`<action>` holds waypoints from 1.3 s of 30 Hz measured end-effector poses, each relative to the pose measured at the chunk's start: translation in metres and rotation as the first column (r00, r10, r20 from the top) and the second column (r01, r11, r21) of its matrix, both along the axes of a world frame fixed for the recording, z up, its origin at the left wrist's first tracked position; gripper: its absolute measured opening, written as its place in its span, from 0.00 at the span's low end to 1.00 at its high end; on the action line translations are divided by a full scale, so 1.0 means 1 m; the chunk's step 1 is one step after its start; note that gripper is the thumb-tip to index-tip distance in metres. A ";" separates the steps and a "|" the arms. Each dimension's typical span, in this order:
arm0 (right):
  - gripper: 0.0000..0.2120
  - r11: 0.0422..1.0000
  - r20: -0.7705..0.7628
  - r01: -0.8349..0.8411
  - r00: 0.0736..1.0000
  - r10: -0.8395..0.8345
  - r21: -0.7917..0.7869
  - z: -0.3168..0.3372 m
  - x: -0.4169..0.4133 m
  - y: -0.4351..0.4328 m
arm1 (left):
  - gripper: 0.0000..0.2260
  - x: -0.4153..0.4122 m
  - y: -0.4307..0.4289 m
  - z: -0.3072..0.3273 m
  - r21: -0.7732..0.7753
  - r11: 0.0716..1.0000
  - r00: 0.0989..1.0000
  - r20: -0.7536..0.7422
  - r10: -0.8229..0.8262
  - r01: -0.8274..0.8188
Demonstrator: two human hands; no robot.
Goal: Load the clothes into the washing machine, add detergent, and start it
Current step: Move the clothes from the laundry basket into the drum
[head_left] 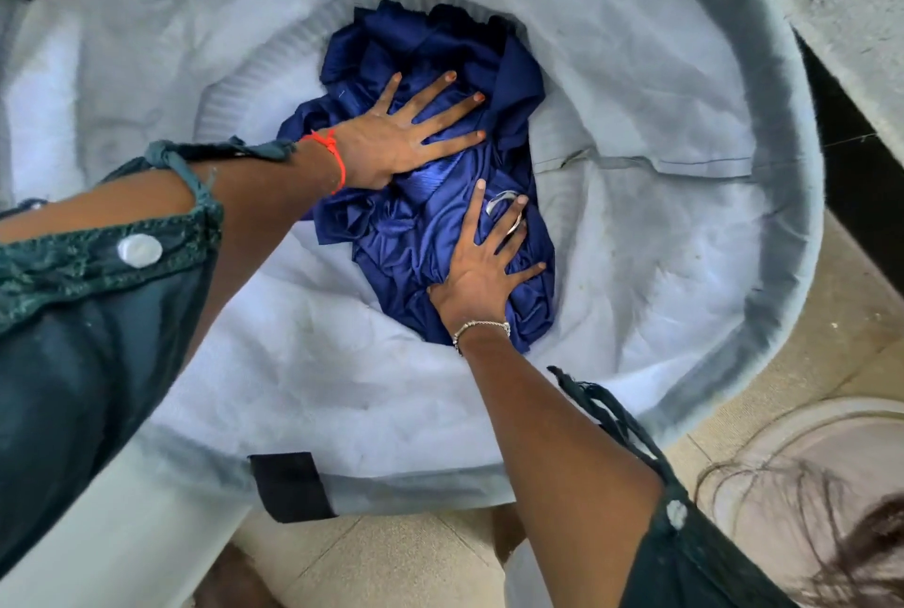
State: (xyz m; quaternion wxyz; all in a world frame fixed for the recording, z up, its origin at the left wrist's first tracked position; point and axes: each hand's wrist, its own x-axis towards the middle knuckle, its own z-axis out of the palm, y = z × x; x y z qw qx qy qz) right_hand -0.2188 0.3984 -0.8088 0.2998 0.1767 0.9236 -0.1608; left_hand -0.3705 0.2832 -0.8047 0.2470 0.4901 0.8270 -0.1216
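Observation:
A heap of dark blue cloth (430, 235) lies at the bottom of a pale grey fabric laundry bag (685, 265), seen from above. My left hand (406, 132) rests flat on the upper part of the cloth, fingers spread, with a red thread round the wrist. My right hand (484, 265) lies flat on the lower part, fingers spread, with a thin bracelet at the wrist. A small silvery ring-shaped thing (504, 206) sits by my right fingertips. Neither hand grips anything. No washing machine or detergent is clearly in view.
The bag's thick grey rim (778, 167) curves round the right side, with black tabs (288, 485) at the near and far left edges. Beige floor tiles (391, 558) lie below. A pale round basin-like shape (807, 475) sits at the lower right, a rough wall at top right.

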 end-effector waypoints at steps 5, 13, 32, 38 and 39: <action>0.56 0.997 0.013 0.011 1.000 -0.011 -0.073 0.000 -0.004 -0.002 | 0.40 0.012 -0.001 -0.015 -0.044 0.999 0.996 -0.087 -0.013 0.009; 0.41 0.991 -0.158 -0.055 0.985 0.073 0.121 0.000 0.004 -0.006 | 0.24 0.028 0.007 0.004 -0.051 0.992 0.991 -0.085 0.107 -0.112; 0.47 0.964 -0.242 -0.206 0.939 0.243 0.169 0.329 0.032 -0.002 | 0.24 0.112 -0.017 0.309 0.087 0.904 0.877 -0.221 0.427 -0.418; 0.62 0.959 -0.282 -0.259 0.917 0.283 0.118 0.454 0.049 -0.001 | 0.31 0.143 -0.012 0.449 0.124 0.747 0.725 -0.184 0.664 -0.653; 0.64 0.956 -0.288 -0.271 0.912 0.293 0.116 0.476 0.050 -0.001 | 0.31 0.150 -0.013 0.475 0.134 0.733 0.705 -0.203 0.679 -0.667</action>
